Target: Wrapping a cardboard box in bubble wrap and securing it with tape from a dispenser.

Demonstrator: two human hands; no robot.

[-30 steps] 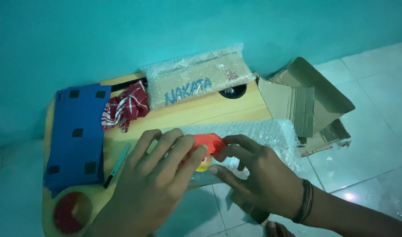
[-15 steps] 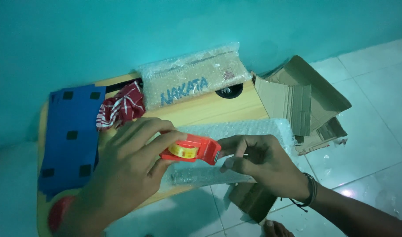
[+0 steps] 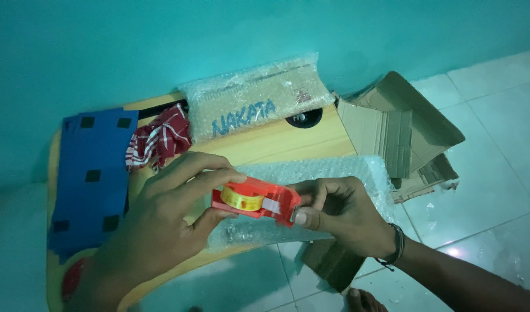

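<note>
- Left hand curled round red tape dispenser, thumb under, fingers over top; held just above bubble-wrapped parcel at front edge of wooden lap table.
- Right hand pinches tape end at dispenser's mouth, thumb + forefinger closed.
- Judgement: pull end straight w/ steady tension, keep dispenser level so tape doesn't twist.
- Textures: glossy hard plastic, yellowish clear tape roll, soft crinkly wrap, smooth wood.

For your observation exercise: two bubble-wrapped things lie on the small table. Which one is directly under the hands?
The flat bubble-wrap sheet at the table's near edge, under the left hand and right hand. The bubble-wrapped box lies by the wall.
</note>
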